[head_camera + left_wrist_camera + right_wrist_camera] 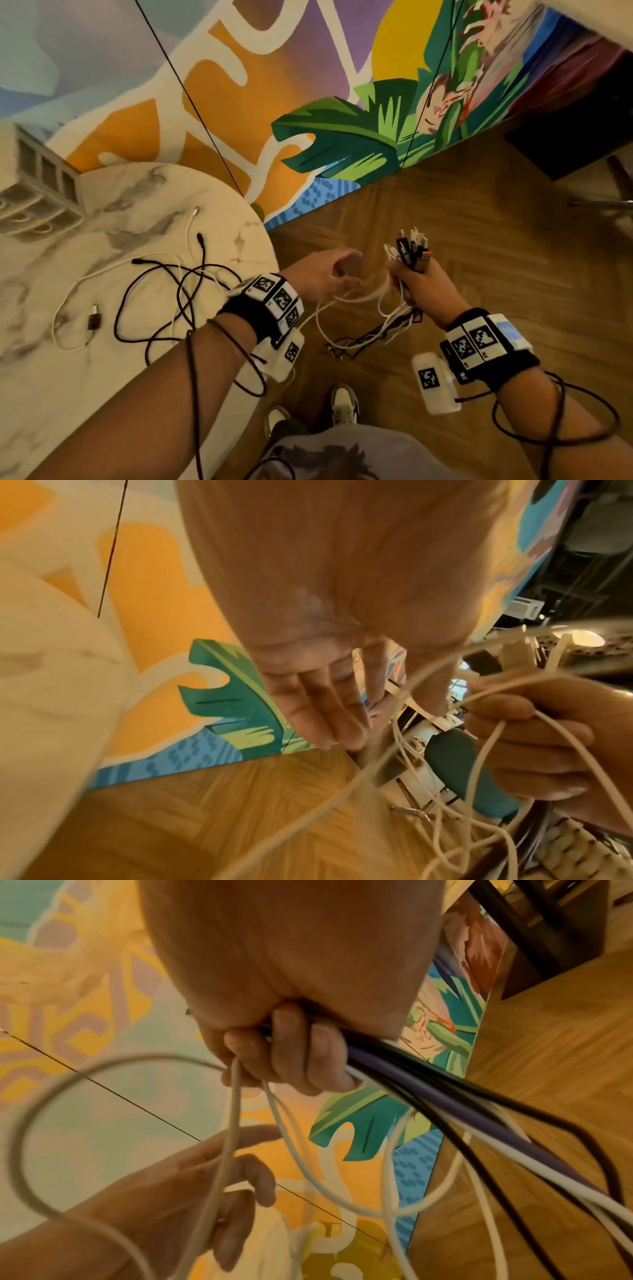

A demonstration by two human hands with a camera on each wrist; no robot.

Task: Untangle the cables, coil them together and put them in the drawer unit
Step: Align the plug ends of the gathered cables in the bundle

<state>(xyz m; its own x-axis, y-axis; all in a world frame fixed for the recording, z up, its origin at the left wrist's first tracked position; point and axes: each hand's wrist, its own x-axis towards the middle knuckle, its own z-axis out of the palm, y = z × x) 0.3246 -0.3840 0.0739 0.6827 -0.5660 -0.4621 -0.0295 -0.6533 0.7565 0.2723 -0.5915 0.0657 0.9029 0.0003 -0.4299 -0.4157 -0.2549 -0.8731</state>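
My right hand (416,279) grips a bundle of black, white and purple cables (445,1096) in its fist, their plug ends (411,248) sticking up above it. The rest hangs in loops (370,329) over the floor. My left hand (329,274) is just left of the bundle with fingers relaxed; a white cable (229,1137) from the bundle runs across its fingers (240,1185). On the marble table (130,212) lie a tangled black cable (161,294) and a white cable (68,301). The pale drawer unit (37,192) stands at the table's far left, blurred.
I stand on a wooden herringbone floor (479,240) beside the round table's edge, facing a painted mural wall (308,102). Dark furniture (575,137) sits at the upper right. My shoes (344,404) show below. Black cords loop round both forearms.
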